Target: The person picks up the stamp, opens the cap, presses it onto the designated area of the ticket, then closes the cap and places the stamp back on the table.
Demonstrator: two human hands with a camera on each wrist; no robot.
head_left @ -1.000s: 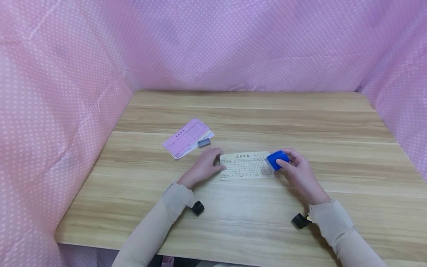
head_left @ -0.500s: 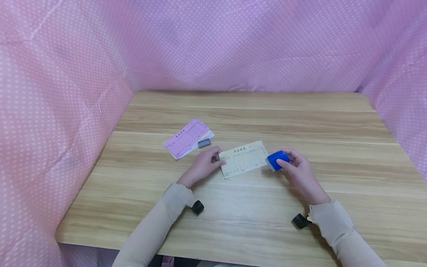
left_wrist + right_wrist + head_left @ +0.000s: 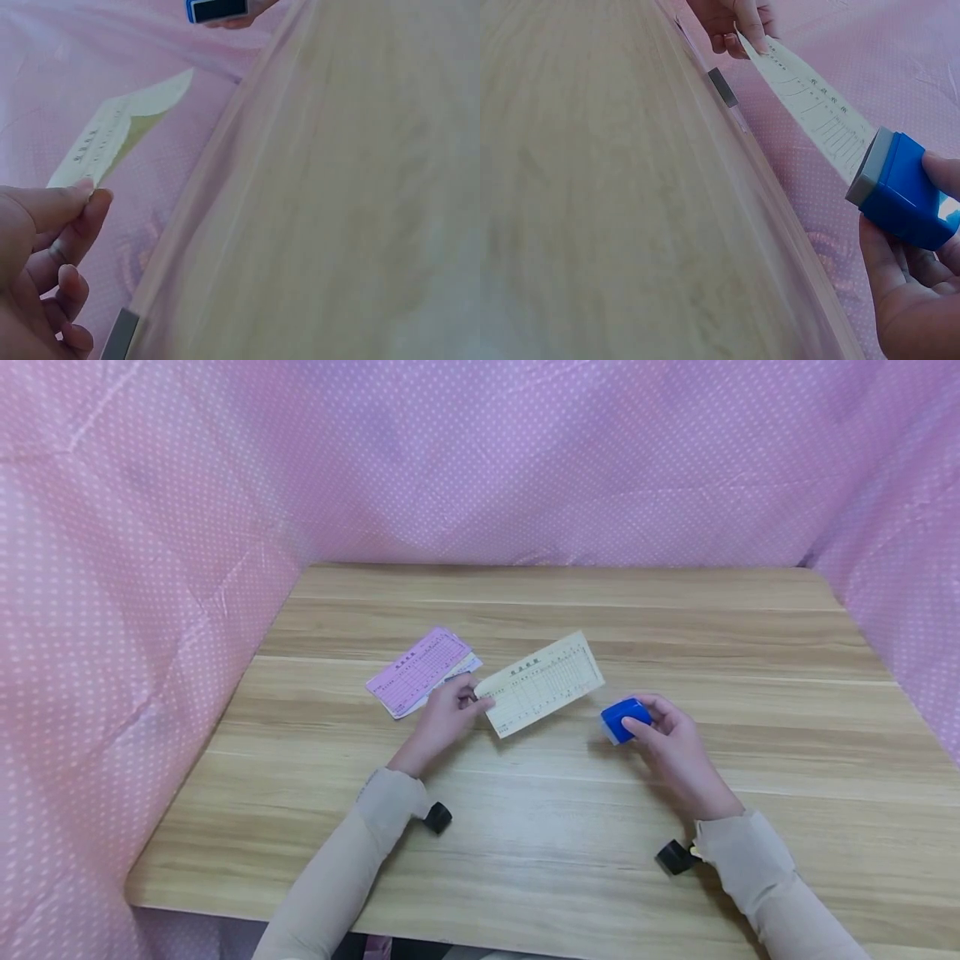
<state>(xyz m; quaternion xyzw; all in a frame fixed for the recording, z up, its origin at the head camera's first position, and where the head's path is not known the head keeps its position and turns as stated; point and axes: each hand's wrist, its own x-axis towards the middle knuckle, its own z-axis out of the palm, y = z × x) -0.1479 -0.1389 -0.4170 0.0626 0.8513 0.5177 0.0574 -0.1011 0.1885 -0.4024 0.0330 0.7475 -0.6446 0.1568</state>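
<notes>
My left hand [image 3: 442, 717] pinches the left end of a pale yellow receipt slip [image 3: 542, 685] printed with a ruled form. The slip is raised off the table and tilted, its far end free and, in the left wrist view, curling. My right hand [image 3: 681, 758] grips a blue stamp [image 3: 626, 720] between thumb and fingers. In the left wrist view the stamp's dark face [image 3: 219, 9] shows inside a pale rim. A gap separates slip and stamp in the head view, though the stamp overlaps the slip [image 3: 821, 105] in the right wrist view.
A pink slip [image 3: 420, 667] lies on white ones left of centre on the wooden table [image 3: 570, 843]. Beside them, mostly behind my left hand in the head view, sits a small grey block [image 3: 722, 88]. Pink dotted cloth [image 3: 555, 468] hangs around the table.
My left hand has lifted the yellow slip from flat on the table, moving it up and left, away from the stamp. My right hand has stayed nearly still with the stamp.
</notes>
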